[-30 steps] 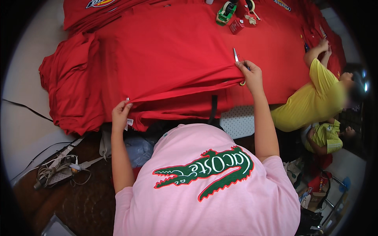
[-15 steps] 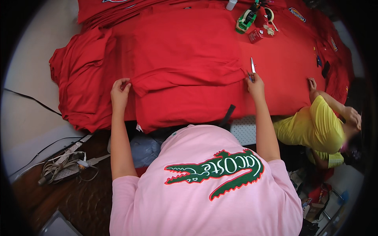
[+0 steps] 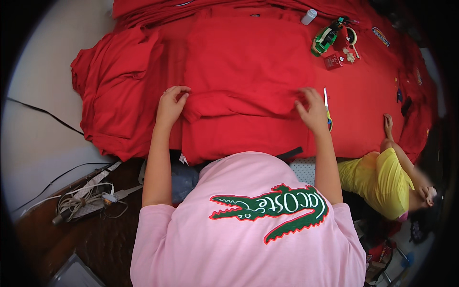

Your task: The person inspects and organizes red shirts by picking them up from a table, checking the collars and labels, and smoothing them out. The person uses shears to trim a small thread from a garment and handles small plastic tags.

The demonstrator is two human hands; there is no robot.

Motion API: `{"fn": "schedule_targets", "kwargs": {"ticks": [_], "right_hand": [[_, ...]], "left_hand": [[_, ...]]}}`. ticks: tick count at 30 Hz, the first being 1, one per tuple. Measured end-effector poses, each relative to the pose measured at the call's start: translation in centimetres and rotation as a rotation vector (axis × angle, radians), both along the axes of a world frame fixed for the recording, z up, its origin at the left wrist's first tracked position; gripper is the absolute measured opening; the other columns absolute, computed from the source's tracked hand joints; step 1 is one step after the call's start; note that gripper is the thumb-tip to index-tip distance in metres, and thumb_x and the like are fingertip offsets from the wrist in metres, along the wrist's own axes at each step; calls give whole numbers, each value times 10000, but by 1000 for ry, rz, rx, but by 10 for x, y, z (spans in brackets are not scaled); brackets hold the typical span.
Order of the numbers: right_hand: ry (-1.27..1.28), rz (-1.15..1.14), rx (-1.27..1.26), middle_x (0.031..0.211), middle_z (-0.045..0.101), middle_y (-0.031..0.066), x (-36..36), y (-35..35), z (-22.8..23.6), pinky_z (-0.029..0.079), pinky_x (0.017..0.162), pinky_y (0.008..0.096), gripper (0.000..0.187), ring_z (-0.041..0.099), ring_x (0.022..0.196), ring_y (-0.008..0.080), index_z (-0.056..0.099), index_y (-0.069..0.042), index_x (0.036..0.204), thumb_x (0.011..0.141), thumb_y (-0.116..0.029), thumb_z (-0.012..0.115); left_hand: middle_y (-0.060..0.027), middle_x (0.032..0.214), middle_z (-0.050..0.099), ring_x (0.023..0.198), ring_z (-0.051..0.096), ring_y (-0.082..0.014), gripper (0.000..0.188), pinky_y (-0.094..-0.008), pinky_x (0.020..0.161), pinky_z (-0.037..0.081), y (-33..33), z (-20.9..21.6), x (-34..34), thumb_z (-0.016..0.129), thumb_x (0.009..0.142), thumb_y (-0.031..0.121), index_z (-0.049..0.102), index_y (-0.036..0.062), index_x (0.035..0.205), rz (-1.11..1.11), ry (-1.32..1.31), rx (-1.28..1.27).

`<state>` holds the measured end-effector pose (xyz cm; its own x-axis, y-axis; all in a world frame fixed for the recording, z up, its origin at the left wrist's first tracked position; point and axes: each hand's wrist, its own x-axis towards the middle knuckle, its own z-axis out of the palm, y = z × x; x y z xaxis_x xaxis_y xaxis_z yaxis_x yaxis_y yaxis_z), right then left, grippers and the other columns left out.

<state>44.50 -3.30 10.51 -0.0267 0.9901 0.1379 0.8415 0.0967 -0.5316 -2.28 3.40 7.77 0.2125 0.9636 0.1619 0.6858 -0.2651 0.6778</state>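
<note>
A red knit garment [image 3: 253, 57] lies spread in front of me, with a loose crosswise fold over its near half. My left hand [image 3: 173, 105] is at its left edge, fingertips touching the cloth beside the fold, with a gap between thumb and fingers. At the right edge my right hand [image 3: 313, 110] hovers over or touches the fold, fingers bent and apart, holding nothing. Just right of that hand lies a pair of scissors [image 3: 327, 103], blades pointing away from me and yellow-and-blue handles partly behind the hand.
Crumpled red fabric [image 3: 114, 95] is heaped at left. Far right hold a green tape dispenser [image 3: 325, 40], a small red box [image 3: 333, 61], a tape roll [image 3: 351, 36] and a white bottle [image 3: 309, 17]. A co-worker in yellow [image 3: 377, 182] sits right. Tangled cables [image 3: 88, 203] lie lower left.
My right hand has come off the scissors' handles and moved left over the garment's edge, its fingers spreading. The left hand stays at the left edge. The whole view has shifted.
</note>
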Motion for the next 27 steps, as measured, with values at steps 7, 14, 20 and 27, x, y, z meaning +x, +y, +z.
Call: {"fn": "schedule_targets", "kwargs": {"ticks": [7,14,20,27], "right_hand": [[-167,82,-178,1104,683,165,41,20,-20,545,859,425,303,658,991,386,708,-23,1115,819,-88,726],[857,279,453,1535,520,71,-62,104,155,511,1054,366,573,592,1338,243,521,-62,1474,934,100,627],[-295,-467,-173,1054,725,165,76,29,53,564,839,474,225,704,992,352,711,-68,1047,894,-233,713],[-309,-700,-410,977,738,129,99,-89,-40,583,796,494,297,726,913,361,757,-116,1065,861,-333,752]], "left_hand": [[-76,947,675,915,670,-185,311,-295,876,533,15,17,15,791,790,-27,680,13,1077,-223,109,-477],[-80,976,627,923,645,-170,137,-268,853,514,-31,-2,39,721,896,-43,592,2,910,-90,-471,-430],[-87,1153,636,908,600,-132,229,-242,837,496,-81,-31,60,702,909,-35,738,16,1129,-64,-438,-411],[-143,1257,627,986,606,-162,502,-284,830,536,-89,-5,113,770,846,-6,713,128,1327,-174,-281,-304]]}}
